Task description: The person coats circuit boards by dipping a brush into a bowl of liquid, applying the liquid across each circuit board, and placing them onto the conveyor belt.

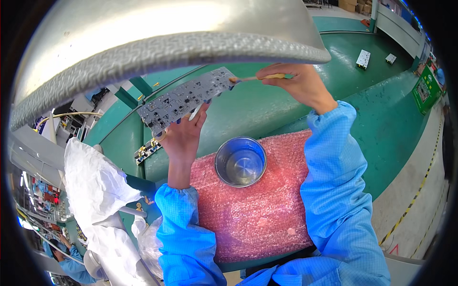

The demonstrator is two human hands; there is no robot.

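- Green desk (pixel 229 119), stretching beyond the metal cup (pixel 225 162).
- Pink bubble wrap (pixel 257 214), directly under the cup.
- Grey circuit board (pixel 183 101), raised beyond the cup toward its left, held from below in the half-curled left hand (pixel 185 136).
- Thin brush (pixel 248 78), beyond the cup, pinched in the right hand (pixel 303 86), tip at the board's right end.

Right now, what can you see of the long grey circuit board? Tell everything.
The long grey circuit board looks thin and flat, its face dotted with small dark components and triangular marks. Held up, it slants upward to the right in the picture. The left hand holds it by its lower edge; a slim yellow-handled brush in the right hand appears to touch its right end.
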